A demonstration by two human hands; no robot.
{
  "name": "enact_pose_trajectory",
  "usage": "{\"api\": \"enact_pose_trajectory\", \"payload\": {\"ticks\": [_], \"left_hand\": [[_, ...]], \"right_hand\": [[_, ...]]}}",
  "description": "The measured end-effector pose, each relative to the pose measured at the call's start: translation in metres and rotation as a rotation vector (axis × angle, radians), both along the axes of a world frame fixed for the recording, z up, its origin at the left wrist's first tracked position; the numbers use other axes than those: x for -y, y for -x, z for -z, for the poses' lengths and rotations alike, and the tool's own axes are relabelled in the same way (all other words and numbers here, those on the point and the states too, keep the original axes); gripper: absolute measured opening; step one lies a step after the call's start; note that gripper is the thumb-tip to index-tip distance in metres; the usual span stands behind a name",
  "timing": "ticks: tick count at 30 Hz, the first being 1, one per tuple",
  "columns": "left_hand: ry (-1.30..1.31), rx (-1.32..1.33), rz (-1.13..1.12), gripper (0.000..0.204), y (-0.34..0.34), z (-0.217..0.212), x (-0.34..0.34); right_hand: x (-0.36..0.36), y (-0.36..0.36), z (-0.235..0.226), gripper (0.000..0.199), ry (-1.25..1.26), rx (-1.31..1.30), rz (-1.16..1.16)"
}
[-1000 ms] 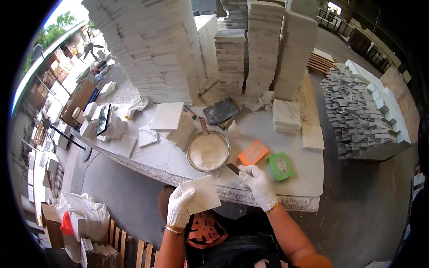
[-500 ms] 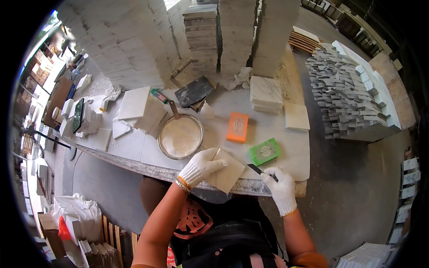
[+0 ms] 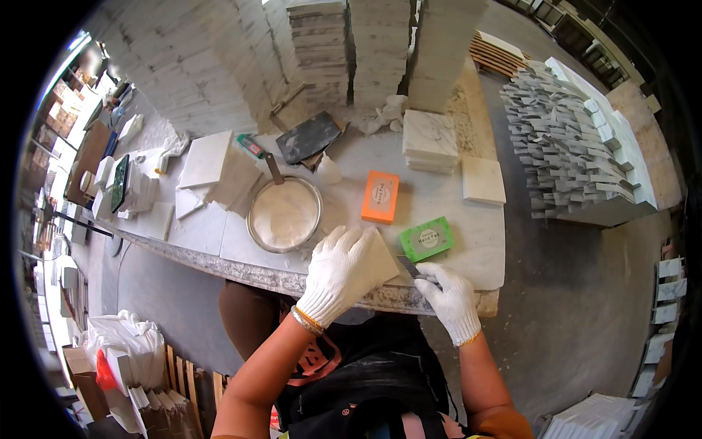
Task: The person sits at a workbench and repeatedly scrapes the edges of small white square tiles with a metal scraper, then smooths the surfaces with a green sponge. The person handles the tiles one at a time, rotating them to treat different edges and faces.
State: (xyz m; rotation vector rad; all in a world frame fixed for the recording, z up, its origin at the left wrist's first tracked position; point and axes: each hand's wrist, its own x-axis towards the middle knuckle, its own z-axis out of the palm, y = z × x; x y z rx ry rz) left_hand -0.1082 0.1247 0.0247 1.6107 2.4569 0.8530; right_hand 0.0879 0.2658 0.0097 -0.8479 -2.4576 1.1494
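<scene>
My left hand (image 3: 338,267), in a white knit glove, grips a square white marble tile (image 3: 382,261) near the bench's front edge. Its fingers lie over the left part of the tile and hide it. Close to the tile's right edge, my gloved right hand (image 3: 451,300) pinches a thin, dark, flat strip-shaped tool (image 3: 407,266); whether it touches the tile I cannot tell. Just beyond that tool lies a green hand pad block (image 3: 428,239), with an orange block (image 3: 380,197) farther back. Left of them sits a round metal bowl (image 3: 319,211) of pale paste or powder, a scraper (image 3: 274,167) leaning in it.
Stacked marble tiles (image 3: 430,140) and a single tile (image 3: 482,180) rest at the bench's right. More tiles (image 3: 207,159) and a dark slab (image 3: 310,137) lie behind the bowl. Tall slab stacks (image 3: 197,69) rise at the back. A heap of grey strips (image 3: 563,146) stands right.
My left hand has turned and come farther over the tile, covering more of it. My right hand has shifted slightly left with the dark tool, nearer the tile. The whole view has shifted a little.
</scene>
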Motion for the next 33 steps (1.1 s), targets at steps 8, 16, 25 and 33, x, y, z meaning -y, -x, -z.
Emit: {"api": "enact_pose_trajectory", "payload": {"ticks": [8,16,25,33], "left_hand": [[-0.181,0.843,-0.166,0.047,-0.049,-0.010,0.033],[-0.052,1.208,-0.244,0.037,-0.044,-0.006,0.035],[-0.167,0.695,-0.377,0.023,-0.008,0.005,0.046],[0.071,-0.013,-0.060,0.090,-0.008,0.025,0.023]], "right_hand": [[0.020,0.009,-0.028,0.039,0.617,-0.057,0.017],[0.042,0.008,-0.033,0.049,0.453,-0.094,-0.128],[0.017,-0.016,-0.022,0.043,0.280,-0.004,0.000],[-0.007,0.010,-0.004,0.031,-0.074,0.020,-0.130]]}}
